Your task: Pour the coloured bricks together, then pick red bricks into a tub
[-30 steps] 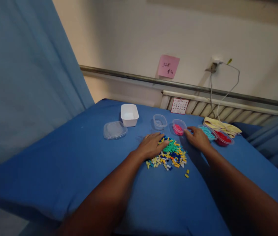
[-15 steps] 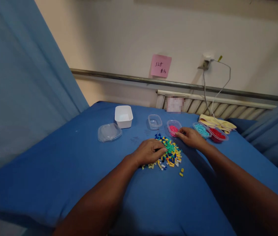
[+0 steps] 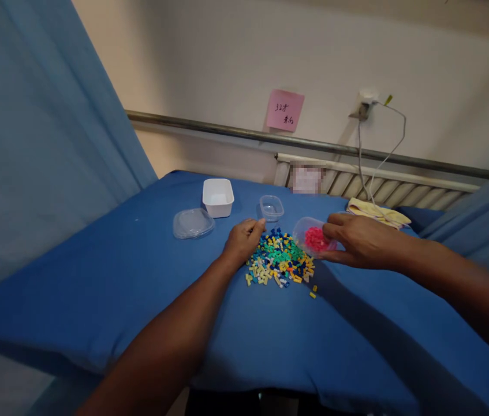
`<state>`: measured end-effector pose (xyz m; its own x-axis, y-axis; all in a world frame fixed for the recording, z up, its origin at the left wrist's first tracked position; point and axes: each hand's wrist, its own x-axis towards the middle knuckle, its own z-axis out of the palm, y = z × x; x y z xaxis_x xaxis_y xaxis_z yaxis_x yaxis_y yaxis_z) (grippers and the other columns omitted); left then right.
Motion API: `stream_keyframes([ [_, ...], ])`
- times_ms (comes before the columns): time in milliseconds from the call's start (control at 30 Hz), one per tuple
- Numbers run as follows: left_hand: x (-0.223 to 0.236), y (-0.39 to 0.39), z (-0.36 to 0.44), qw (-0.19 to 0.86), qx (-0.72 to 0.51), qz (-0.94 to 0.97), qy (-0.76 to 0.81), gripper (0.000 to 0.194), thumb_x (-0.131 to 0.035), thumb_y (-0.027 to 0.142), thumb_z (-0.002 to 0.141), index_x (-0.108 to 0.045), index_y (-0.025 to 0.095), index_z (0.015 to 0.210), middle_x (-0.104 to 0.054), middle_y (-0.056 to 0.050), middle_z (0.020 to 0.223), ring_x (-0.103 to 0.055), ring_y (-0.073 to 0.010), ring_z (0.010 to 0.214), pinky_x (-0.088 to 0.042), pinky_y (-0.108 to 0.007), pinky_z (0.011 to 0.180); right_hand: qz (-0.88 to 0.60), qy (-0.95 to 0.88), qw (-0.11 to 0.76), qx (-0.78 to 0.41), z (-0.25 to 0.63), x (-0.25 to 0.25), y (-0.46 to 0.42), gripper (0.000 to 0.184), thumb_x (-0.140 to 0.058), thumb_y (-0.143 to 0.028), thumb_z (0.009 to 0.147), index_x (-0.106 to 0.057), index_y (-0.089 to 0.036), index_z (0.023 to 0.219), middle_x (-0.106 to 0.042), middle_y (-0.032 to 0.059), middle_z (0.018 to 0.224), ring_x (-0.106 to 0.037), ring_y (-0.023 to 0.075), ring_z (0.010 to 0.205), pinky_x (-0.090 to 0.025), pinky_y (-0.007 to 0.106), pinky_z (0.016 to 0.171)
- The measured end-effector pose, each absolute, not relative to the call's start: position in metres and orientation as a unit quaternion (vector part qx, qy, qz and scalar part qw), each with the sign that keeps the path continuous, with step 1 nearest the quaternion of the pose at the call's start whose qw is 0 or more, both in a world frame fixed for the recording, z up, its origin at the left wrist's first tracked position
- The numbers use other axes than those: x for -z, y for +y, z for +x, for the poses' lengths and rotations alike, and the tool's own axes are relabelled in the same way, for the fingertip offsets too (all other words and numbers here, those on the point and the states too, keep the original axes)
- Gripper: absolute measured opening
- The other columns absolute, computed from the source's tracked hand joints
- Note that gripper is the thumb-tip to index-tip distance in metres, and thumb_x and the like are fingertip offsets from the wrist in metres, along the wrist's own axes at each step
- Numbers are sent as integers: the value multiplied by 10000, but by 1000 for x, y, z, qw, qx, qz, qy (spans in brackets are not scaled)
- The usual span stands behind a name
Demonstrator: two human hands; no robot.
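Note:
A heap of small mixed-colour beads (image 3: pixel 279 262) lies on the blue sheet (image 3: pixel 97 277). My right hand (image 3: pixel 357 240) grips a clear tub of pink beads (image 3: pixel 312 237), lifted and tilted toward me at the heap's right edge. My left hand (image 3: pixel 243 238) rests at the heap's upper left with its fingers curled; I cannot see whether anything is inside them. An empty clear tub (image 3: pixel 271 207) stands just behind the heap.
A white square tub (image 3: pixel 217 197) and a clear lid (image 3: pixel 193 223) sit at the back left. A yellow cloth (image 3: pixel 378 212) lies at the back right near a radiator and cable. A blue curtain (image 3: pixel 32 144) hangs on the left.
My right hand has picked up the pink-bead tub and tilted it beside the heap. My left hand has drawn back from the heap's middle to its upper-left edge.

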<state>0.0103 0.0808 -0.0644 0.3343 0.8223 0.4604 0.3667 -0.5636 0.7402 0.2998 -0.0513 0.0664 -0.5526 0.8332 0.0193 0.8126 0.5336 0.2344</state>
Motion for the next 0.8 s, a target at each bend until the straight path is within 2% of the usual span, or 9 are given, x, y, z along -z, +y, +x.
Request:
stream_keyframes([
  [167, 67, 81, 7, 299, -435, 749, 401, 582, -440, 625, 1092, -794, 198, 916, -825, -69, 989, -760, -244, 978, -567, -352, 911, 415, 895, 116, -114, 276, -78, -37, 456, -592, -591, 1070, -714, -160, 986, -680, 109, 927, -626, 224, 748, -385, 345, 680],
  [400, 68, 79, 10, 299, -406, 763, 405, 618, -383, 634, 1103, -817, 198, 1044, -832, -90, 1091, -764, -270, 1093, -575, -388, 996, 431, 892, 104, -84, 264, -86, -22, 426, -655, -585, 1035, -713, -167, 978, -688, 94, 940, -624, 202, 720, -371, 330, 662],
  [633, 70, 79, 12, 336, -400, 749, 407, 689, -313, 647, 1114, -811, 171, 1133, -823, -114, 1195, -752, -295, 1161, -577, -419, 1041, 381, 906, 120, -139, 243, -91, -25, 436, -606, -584, 1070, -708, -164, 1014, -694, 120, 974, -637, 240, 797, -410, 352, 694],
  [800, 65, 73, 12, 340, -381, 747, 425, 669, -299, 618, 1123, -799, 175, 1162, -814, -117, 1241, -739, -296, 1199, -566, -415, 1056, 348, 906, 163, -175, 237, -88, -25, 357, -712, -513, 1026, -736, -156, 1028, -706, 142, 979, -651, 285, 863, -433, 383, 713],
])
